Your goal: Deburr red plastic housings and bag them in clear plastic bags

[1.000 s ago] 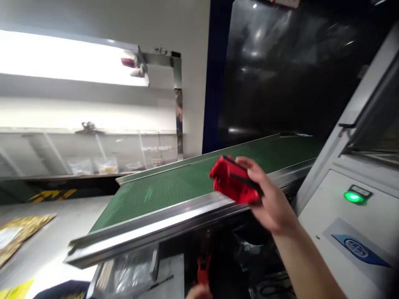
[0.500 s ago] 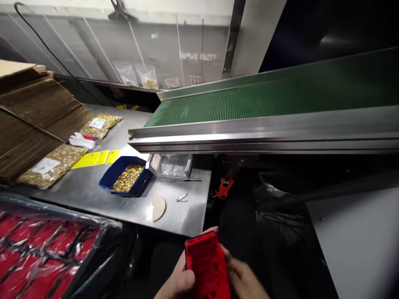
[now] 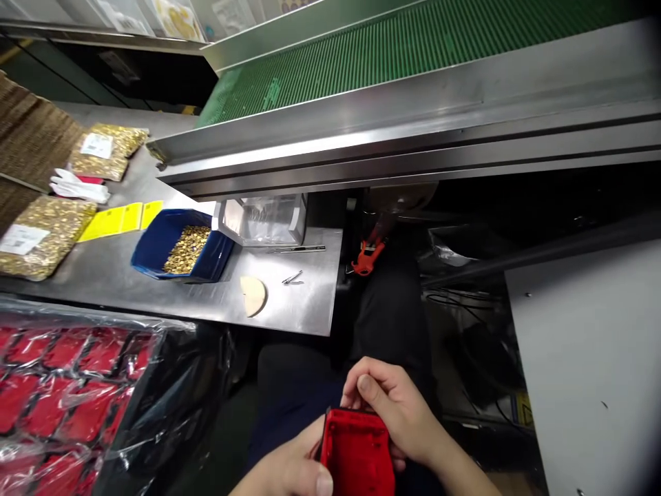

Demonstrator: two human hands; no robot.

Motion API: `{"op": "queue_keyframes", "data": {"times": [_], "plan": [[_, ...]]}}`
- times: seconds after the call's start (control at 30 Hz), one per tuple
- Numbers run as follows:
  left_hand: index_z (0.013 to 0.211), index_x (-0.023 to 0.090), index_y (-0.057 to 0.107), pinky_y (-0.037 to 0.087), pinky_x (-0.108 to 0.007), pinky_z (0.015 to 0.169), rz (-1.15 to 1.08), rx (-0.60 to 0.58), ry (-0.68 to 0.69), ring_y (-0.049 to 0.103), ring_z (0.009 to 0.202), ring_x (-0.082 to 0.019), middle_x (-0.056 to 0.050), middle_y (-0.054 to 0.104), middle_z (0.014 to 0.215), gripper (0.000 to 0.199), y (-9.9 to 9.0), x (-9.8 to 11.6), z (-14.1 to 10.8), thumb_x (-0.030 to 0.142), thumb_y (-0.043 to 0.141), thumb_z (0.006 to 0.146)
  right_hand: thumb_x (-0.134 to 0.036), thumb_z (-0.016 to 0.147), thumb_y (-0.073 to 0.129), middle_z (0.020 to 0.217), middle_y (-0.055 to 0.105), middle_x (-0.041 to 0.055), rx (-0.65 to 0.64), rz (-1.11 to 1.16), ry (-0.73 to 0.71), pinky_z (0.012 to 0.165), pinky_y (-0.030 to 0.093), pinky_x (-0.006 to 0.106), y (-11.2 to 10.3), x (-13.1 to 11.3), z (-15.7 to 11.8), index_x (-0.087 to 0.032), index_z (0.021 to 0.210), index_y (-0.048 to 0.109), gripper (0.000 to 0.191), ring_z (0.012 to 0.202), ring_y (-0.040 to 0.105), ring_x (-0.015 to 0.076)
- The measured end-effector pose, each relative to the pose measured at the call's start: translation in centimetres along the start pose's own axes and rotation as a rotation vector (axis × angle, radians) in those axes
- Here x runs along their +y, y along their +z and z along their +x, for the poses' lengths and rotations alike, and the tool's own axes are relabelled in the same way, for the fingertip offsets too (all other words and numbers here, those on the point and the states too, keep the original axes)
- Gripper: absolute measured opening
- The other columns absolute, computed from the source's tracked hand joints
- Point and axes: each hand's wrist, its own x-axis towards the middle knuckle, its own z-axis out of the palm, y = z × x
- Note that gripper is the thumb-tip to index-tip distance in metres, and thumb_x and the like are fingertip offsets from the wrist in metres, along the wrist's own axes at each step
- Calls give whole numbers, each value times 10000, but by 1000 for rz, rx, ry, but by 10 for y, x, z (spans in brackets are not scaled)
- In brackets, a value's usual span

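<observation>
At the bottom centre, a red housing (image 3: 359,455) with a dark rim shows its hollow inside. My left hand (image 3: 294,465) is closed round its left side, thumb on the near edge. Curled over the upper right corner is my right hand (image 3: 395,406), its thumb and fingers drawn together; what they hold, if anything, is hidden. Farther off on the metal table (image 3: 310,303) are a blue bin (image 3: 155,241) of small brass parts (image 3: 186,249), a pale rounded piece (image 3: 253,295) and a small metal tool (image 3: 292,277).
A green conveyor (image 3: 330,62) with a metal side rail (image 3: 361,138) crosses above the table. At left lie bags of brass parts (image 3: 62,227) and a plastic-lined box of red housings (image 3: 87,410). A grey panel (image 3: 593,358) stands at right.
The view has tilted down and shifted, so the table and conveyor sit higher. My right hand has risen from the housing's right side to its upper corner, its fingers now curled.
</observation>
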Motion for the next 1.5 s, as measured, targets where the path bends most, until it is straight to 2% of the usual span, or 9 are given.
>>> {"op": "queue_keyframes", "data": {"times": [0.13, 0.33, 0.53, 0.63, 0.77, 0.93, 1.13, 1.33, 1.5], "plan": [[1408, 118, 573, 442, -425, 1093, -25, -60, -27, 564, 1334, -398, -194, 638, 1389, 938, -4, 0, -2, 561, 884, 642, -464, 1024, 583, 759, 716, 26, 68, 6, -26, 661, 500, 202, 0, 10, -7, -179, 872, 695, 342, 697, 655, 127], [1421, 154, 533, 401, -498, 1124, -56, -63, -34, 549, 1334, -411, -188, 637, 1364, 948, -5, 0, 2, 537, 904, 637, -435, 1016, 605, 698, 662, -8, 218, -137, -89, 644, 484, 192, -3, 19, -14, -197, 867, 711, 300, 645, 632, 109], [1396, 117, 571, 420, -541, 1094, 5, -61, -47, 621, 1223, -416, -201, 687, 1247, 950, -10, -5, 0, 566, 909, 630, -411, 1039, 568, 837, 754, 26, 104, -75, -111, 711, 532, 231, -2, 19, -17, -226, 980, 743, 261, 744, 700, 148], [1445, 137, 518, 424, -529, 1090, -14, -57, -30, 617, 1231, -407, -195, 673, 1274, 993, -8, -5, 0, 548, 914, 633, -390, 1023, 600, 760, 718, 1, 154, -166, -157, 714, 513, 217, -3, 19, -17, -223, 912, 738, 243, 705, 671, 129], [1441, 138, 517, 448, -503, 1061, -66, -46, -21, 612, 1241, -409, -200, 675, 1275, 970, -4, -2, 1, 517, 916, 642, -384, 1019, 605, 804, 714, 4, 249, -244, -191, 744, 508, 219, -4, 21, -18, -225, 895, 734, 239, 765, 680, 135], [1399, 122, 557, 474, -442, 1028, -65, -65, -16, 644, 1203, -381, -184, 705, 1222, 899, -5, -1, 2, 495, 910, 661, -394, 1033, 575, 803, 745, 18, 149, -169, -163, 707, 529, 238, -2, 19, -18, -217, 966, 746, 255, 738, 699, 153], [1405, 130, 548, 460, -486, 1048, -70, -42, -27, 604, 1255, -417, -201, 681, 1269, 945, -8, -2, 3, 509, 925, 626, -419, 1028, 571, 754, 690, 8, 263, -253, -142, 704, 508, 242, -2, 19, -17, -209, 885, 721, 295, 710, 662, 149], [1418, 139, 524, 477, -438, 1028, -72, -78, -9, 646, 1212, -368, -169, 703, 1236, 910, -14, -7, 0, 469, 918, 667, -409, 1035, 566, 785, 745, 14, 178, -190, -126, 703, 527, 239, -1, 19, -17, -219, 951, 739, 270, 727, 703, 158], [1375, 145, 555, 414, -459, 1102, -104, -73, -35, 583, 1302, -379, -185, 668, 1307, 879, -12, -2, 2, 484, 919, 650, -421, 1036, 558, 661, 652, -20, 309, -255, -116, 604, 471, 216, -2, 21, -16, -215, 888, 717, 300, 597, 615, 119]]}}
